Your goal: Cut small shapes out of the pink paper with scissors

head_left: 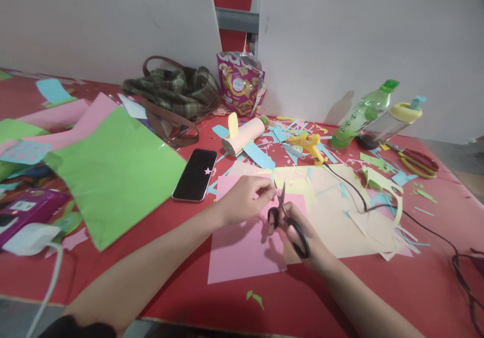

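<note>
My left hand (242, 199) is closed in a pinch at the middle of the table, on a tiny bit of pink paper (278, 192) that is mostly hidden by the fingertips. Black-handled scissors (301, 237) are gripped in my right hand (315, 252), fingers through the loops. Their blades point up and stand slightly apart, right at the left fingertips. Beneath both hands lies a pink paper sheet (242, 260), overlapping a cream sheet (328, 232). Left of my hands rests a black phone (194, 175) with a small pink star (207, 171) on its screen.
A paper-wrapped tube with wings (247, 133) and a yellow glue gun (308, 145) sit behind my hands; the gun's cord (378, 206) runs right. A green bottle (365, 113), red-and-yellow-handled scissors (416, 162), a snack bag (241, 83) and a large green sheet (121, 176) surround them, among paper scraps.
</note>
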`<state>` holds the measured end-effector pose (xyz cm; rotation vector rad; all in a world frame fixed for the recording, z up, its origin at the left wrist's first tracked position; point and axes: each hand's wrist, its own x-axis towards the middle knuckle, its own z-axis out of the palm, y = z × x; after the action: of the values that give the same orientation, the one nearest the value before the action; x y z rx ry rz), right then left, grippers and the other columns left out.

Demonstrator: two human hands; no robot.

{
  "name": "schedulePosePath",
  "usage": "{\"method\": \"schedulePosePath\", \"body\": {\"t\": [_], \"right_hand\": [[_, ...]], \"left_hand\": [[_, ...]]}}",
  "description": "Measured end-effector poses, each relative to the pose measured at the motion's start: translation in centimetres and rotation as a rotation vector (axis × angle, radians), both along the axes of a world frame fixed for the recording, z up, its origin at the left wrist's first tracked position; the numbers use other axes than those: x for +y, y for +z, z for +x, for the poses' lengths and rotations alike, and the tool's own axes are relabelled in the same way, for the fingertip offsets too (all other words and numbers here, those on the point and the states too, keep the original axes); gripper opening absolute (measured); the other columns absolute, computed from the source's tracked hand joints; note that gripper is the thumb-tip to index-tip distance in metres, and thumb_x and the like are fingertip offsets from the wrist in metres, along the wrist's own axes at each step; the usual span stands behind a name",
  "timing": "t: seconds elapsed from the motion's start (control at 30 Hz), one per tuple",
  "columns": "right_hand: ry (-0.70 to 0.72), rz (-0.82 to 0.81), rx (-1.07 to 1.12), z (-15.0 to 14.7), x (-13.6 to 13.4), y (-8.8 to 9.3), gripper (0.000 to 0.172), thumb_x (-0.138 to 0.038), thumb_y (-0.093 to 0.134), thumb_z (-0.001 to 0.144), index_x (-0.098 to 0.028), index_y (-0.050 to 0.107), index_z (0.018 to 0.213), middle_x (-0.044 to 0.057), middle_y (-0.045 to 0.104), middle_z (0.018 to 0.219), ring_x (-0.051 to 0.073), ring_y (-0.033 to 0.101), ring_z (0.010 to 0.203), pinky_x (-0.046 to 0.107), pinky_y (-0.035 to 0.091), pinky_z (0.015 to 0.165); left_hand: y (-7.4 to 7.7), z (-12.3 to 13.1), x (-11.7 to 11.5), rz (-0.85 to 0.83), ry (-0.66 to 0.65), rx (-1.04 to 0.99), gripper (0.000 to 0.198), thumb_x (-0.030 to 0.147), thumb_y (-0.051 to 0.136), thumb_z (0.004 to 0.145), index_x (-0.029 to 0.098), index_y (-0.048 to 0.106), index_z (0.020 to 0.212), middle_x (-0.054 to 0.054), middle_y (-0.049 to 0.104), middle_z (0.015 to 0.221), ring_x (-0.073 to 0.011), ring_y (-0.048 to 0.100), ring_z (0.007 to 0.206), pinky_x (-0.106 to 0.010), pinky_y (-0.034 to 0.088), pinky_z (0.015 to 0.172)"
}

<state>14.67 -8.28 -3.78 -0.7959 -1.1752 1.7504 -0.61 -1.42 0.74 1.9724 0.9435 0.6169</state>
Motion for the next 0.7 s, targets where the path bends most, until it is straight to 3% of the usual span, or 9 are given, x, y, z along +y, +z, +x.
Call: {"method": "schedulePosePath", "body": {"t": [0.33,0.7], "right_hand": [[-0.014,-0.013,0.044,-0.18,0.16,-0.13,0.027,-0.043,0.052,0.072,-0.022,0.037,0.077,0.003,0.046,0.078,0.016,0.048,0.072,0.031,0.039,0.065],[-0.014,-0.007,0.036,-0.08,0.09,-0.07,0.026,-0.043,0.051,0.073,-0.022,0.037,0.077,0.002,0.044,0.076,0.014,0.044,0.066,0.030,0.038,0.063]], "left_hand": [[0.04,-0.07,0.01,0.021,0.000,0.009,0.025,0.027,0.034,0.081,0.015,0.047,0.063,0.001,0.051,0.064,-0.0093,0.045,0.061,-0.020,0.035,0.060],[0.16,-0.17,0.04,0.024,-0.003,0.011,0.025,0.025,0.035,0.080,0.015,0.046,0.060,0.002,0.050,0.062,-0.0088,0.044,0.059,-0.020,0.035,0.058]]}}
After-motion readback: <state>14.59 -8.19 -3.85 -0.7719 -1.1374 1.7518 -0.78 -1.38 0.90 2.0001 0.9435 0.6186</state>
